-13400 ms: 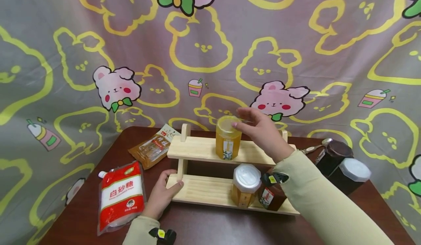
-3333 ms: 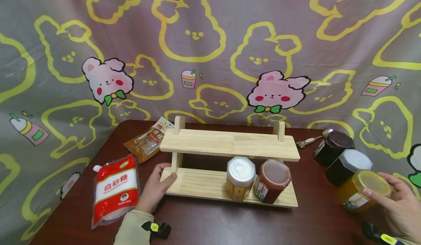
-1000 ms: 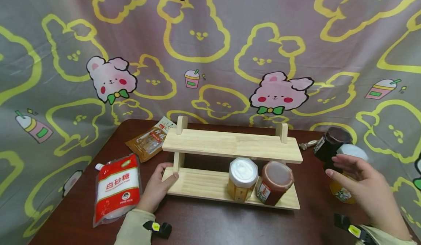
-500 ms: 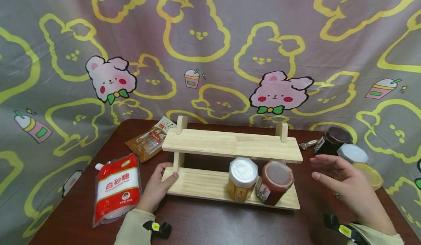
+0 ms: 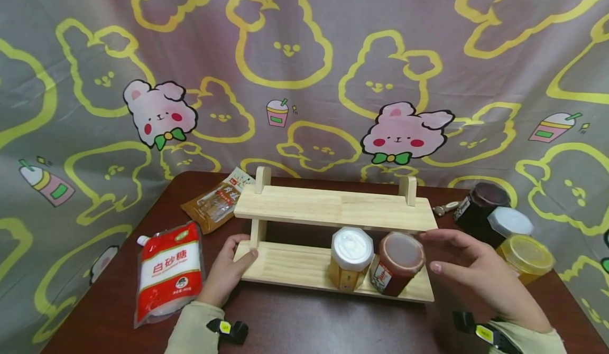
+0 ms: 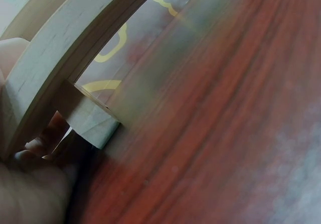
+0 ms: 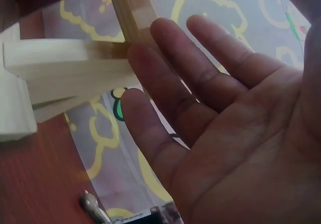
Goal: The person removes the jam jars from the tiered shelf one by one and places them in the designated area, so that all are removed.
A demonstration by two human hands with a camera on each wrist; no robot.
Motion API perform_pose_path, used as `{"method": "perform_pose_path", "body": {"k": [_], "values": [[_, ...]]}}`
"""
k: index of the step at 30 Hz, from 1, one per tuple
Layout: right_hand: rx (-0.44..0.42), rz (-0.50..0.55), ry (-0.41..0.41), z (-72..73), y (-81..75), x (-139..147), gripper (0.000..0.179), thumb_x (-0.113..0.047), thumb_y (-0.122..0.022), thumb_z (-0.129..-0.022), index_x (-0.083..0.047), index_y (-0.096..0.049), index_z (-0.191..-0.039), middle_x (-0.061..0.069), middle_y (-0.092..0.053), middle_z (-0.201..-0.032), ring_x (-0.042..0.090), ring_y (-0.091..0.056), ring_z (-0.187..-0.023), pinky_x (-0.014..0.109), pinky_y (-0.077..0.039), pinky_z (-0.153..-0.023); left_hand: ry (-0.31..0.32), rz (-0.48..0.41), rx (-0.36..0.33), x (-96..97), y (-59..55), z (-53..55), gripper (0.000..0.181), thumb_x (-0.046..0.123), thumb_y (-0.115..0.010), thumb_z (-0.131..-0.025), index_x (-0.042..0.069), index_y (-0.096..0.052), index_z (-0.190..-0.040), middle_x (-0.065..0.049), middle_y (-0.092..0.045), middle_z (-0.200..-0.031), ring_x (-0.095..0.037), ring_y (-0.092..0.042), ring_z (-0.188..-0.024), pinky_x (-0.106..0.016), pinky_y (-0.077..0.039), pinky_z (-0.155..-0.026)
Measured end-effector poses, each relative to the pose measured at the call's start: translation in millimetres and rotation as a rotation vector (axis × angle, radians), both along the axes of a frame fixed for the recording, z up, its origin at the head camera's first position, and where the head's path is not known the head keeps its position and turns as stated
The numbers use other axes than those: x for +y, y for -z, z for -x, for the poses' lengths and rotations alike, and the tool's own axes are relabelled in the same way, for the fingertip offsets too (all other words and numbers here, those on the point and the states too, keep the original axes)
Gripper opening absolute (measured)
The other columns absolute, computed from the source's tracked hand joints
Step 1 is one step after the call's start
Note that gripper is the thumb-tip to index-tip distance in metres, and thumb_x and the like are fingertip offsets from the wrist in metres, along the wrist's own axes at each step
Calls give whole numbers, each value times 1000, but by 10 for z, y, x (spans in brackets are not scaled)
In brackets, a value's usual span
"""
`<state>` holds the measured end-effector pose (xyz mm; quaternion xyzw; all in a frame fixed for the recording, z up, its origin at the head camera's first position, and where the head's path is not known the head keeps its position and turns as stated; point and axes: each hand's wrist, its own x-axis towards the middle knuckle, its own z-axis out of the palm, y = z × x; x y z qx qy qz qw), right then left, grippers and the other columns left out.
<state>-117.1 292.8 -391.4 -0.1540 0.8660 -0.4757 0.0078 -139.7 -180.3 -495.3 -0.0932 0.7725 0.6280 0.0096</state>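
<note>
The left end of a two-tier wooden shelf rack (image 5: 290, 262) is in my left hand (image 5: 227, 272), thumb in front and fingers behind the lower board. In the left wrist view, the wooden rack (image 6: 50, 53) partly hides those fingers. My right hand (image 5: 482, 272) hovers just right of a reddish-brown jar (image 5: 402, 253), fingers spread and holding nothing. That jar stands at the right of the lower tier, beside an amber jar with a white lid (image 5: 351, 253). In the right wrist view, the palm and fingers (image 7: 200, 108) look outstretched near the rack's end.
A yellow jar (image 5: 528, 253), a white-lidded dark jar (image 5: 506, 224) and another dark jar (image 5: 485, 203) stand at the right, near a spoon (image 5: 446, 208). To the left lie a red-and-white sugar pouch (image 5: 171, 272) and a brown packet (image 5: 216, 206). A patterned curtain (image 5: 314, 111) hangs behind.
The yellow jar went from the upper tier to the table at the right and was released. Since then my right hand has moved left toward the reddish-brown jar. The left hand keeps its hold.
</note>
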Motion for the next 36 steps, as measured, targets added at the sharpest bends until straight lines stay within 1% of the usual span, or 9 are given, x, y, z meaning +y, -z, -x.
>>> {"method": "perform_pose_path", "body": {"k": [4, 6, 8, 13, 16, 21, 30, 32, 36], "values": [[-54, 64, -67, 4, 8, -65, 52, -10, -77, -88, -7, -56, -135, 4, -64, -126, 11, -67, -107, 27, -55, -82, 3, 5, 5, 2, -6, 2, 44, 18, -68, -96, 11, -46, -133, -14, -58, -127, -22, -57, -104, -32, -47, -86], [-80, 82, -79, 8, 14, -96, 55, -9, -78, -87, -4, -54, -136, 4, -64, -126, 11, -67, -107, 28, -56, -82, 4, 6, 8, 1, -5, 4, 44, 18, -68, -96, 11, -46, -133, -14, -58, -127, -22, -57, -104, -31, -47, -87], [-101, 79, -88, 15, 21, -124, 59, -11, -79, -86, -4, -53, -138, 4, -64, -126, 11, -67, -107, 28, -56, -82, 5, 6, 10, 1, -3, 5, 43, 18, -68, -96, 11, -46, -133, -14, -58, -127, -21, -57, -104, -31, -47, -87], [-90, 95, -147, 35, 50, -189, 62, -7, -79, -86, -7, -52, -142, 9, -63, -128, 12, -66, -108, 29, -55, -84, 6, 4, 13, -4, 10, 9, 43, 18, -67, -96, 11, -46, -133, -14, -57, -129, -22, -57, -106, -32, -47, -88], [-101, 94, -155, 41, 68, -239, 65, -8, -79, -85, -8, -50, -143, 12, -60, -129, 11, -63, -110, 28, -53, -85, 6, 6, 12, -8, 18, 10, 43, 18, -67, -97, 11, -46, -134, -14, -57, -130, -23, -56, -108, -33, -46, -89], [-134, 71, -135, 61, 108, -336, 71, -13, -82, -84, -9, -46, -145, 14, -57, -132, 8, -58, -112, 26, -51, -87, 6, 13, 9, -12, 22, 8, 44, 18, -67, -96, 11, -46, -134, -14, -57, -130, -23, -56, -108, -33, -46, -89], [-130, 128, -104, 79, 154, -480, 71, -10, -83, -82, -10, -46, -143, 18, -58, -128, 18, -63, -103, 33, -55, -79, 2, 21, 10, -8, 21, 6, 44, 18, -67, -96, 11, -46, -134, -14, -57, -130, -22, -56, -107, -33, -46, -89], [-120, 133, -90, 71, 154, -492, 70, -10, -83, -81, -10, -48, -142, 17, -59, -126, 18, -64, -102, 33, -55, -79, 1, 22, 8, -9, 22, 7, 44, 18, -68, -96, 11, -46, -134, -14, -57, -130, -23, -56, -107, -33, -46, -89], [-49, 116, -69, 64, 163, -507, 68, -10, -85, -79, -9, -53, -138, 15, -62, -122, 16, -64, -99, 32, -55, -78, 6, 28, 5, -13, 21, 7, 45, 19, -67, -97, 10, -45, -135, -14, -56, -131, -23, -56, -108, -33, -46, -89]]}}
